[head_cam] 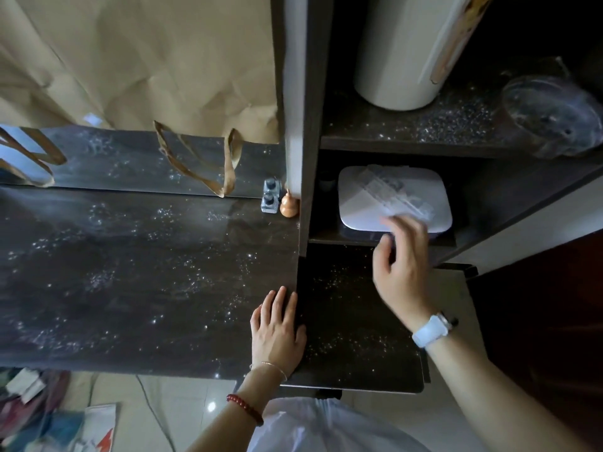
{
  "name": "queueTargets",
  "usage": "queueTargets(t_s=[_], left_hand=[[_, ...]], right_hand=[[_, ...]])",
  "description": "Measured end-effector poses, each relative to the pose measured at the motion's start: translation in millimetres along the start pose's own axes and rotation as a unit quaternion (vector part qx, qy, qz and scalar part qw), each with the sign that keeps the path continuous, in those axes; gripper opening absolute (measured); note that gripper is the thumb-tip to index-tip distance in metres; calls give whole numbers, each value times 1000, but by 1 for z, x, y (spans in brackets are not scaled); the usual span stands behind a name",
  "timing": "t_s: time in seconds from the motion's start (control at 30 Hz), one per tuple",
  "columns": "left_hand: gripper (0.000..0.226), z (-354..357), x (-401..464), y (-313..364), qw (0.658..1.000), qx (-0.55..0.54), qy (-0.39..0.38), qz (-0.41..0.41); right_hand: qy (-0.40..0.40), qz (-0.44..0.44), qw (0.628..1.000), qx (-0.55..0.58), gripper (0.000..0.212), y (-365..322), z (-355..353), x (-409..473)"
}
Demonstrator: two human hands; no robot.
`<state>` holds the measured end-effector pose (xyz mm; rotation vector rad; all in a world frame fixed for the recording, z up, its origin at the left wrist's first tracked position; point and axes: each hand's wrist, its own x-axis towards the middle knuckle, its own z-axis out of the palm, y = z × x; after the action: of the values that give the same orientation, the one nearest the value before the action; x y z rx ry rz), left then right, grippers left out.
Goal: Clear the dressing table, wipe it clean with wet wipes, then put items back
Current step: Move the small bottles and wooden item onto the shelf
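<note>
Now L hand flat on bench, grip spread, holding nothing. R hand nearer, grip pinching a wet wipe up off wipes box on shelf beyond; bench lies left.

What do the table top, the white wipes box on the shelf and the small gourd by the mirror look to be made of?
Table top: dark laminate or stone-look board with a glossy finish; it shows reflections and glittering specks. Wipes box: probably smooth matte white plastic, with rounded moulded corners. Gourd: looks like polished wood, orange-brown with a soft sheen, though glazed ceramic cannot be ruled out.
</note>
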<state>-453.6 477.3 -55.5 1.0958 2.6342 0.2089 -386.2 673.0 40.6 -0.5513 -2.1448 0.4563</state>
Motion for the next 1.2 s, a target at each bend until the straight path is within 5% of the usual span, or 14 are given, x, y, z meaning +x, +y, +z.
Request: queueTargets(t_s=[0.17, 0.27, 0.43, 0.57, 0.73, 0.87, 0.97, 1.2], left_hand=[[44, -17, 8, -25, 985, -153, 75, -5], [43, -37, 17, -58, 969, -208, 125, -48], [51, -69, 45, -123, 956, -245, 139, -86], [46, -86, 70, -152, 958, -248, 139, -23], [43, -94, 105, -151, 962, -245, 94, 71], [51, -94, 136, -125, 965, -232, 9, 125], [60, -94, 166, -100, 969, -187, 2, 160], [51, -84, 197, -65, 986, -75, 0, 148]], right_hand=[[-170, -74, 972, 141, 30, -65, 35, -16], [-208, -75, 966, 131, 31, -96, 82, 6], [-165, 170, 970, -54, 45, -110, 174, 32], [-124, 283, 939, -150, 52, -94, 205, 47], [-248, 249, 912, -212, 14, -75, 210, 31], [-196, 211, 953, -98, 19, -99, 182, -4], [-187, 243, 951, -42, 36, -114, 156, -28], [-137, 239, 958, -84, 53, -111, 108, -46]])
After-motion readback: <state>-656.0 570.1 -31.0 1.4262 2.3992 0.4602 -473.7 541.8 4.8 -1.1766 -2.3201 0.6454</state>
